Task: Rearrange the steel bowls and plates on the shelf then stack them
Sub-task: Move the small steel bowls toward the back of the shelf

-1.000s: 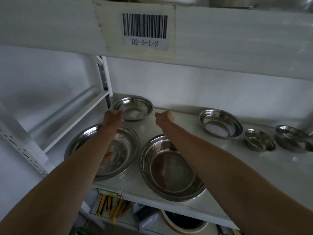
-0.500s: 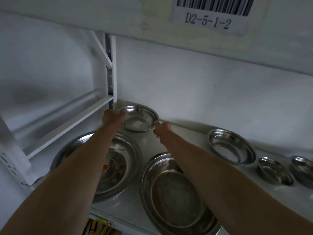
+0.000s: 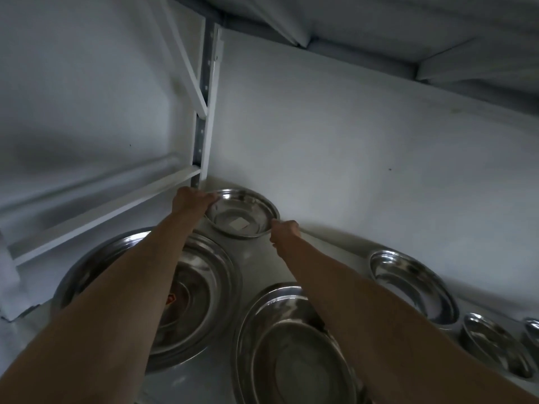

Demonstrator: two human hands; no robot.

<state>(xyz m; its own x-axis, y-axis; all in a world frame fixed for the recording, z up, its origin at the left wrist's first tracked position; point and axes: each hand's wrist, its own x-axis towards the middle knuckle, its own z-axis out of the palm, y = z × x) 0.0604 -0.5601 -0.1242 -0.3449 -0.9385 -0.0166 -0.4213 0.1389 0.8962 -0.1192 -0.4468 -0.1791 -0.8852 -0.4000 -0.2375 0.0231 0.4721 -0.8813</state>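
Both hands reach to the back corner of the shelf [image 3: 262,266]. Left hand [image 3: 191,199] is curled over the left rim of a small steel bowl [image 3: 242,212], fingers on the rim edge; right hand [image 3: 284,230] is closed on the bowl's right rim, so the bowl is grasped from both sides. Whether the bowl rests on the shelf or is raised off it cannot be told. A pale square label [image 3: 238,223] lies on the inside bottom of the bowl. Just behind the left hand stands the white perforated upright [image 3: 204,112] of the rack, with a white crossbar [image 3: 102,211] running away to the left. Under the left forearm lies a large round steel plate [image 3: 201,287], a red sticker [image 3: 170,298] showing beside the arm. Under the right forearm lies a second large steel plate [image 3: 280,345], just beside the first, not clearly touching. To the right of the right arm, near the back wall [image 3: 350,156], sits a medium steel bowl [image 3: 411,284]; further right a smaller bowl [image 3: 495,344], and another bowl [image 3: 532,330] cut by the frame edge. Underside of the upper shelf [image 3: 408,24] overhead.
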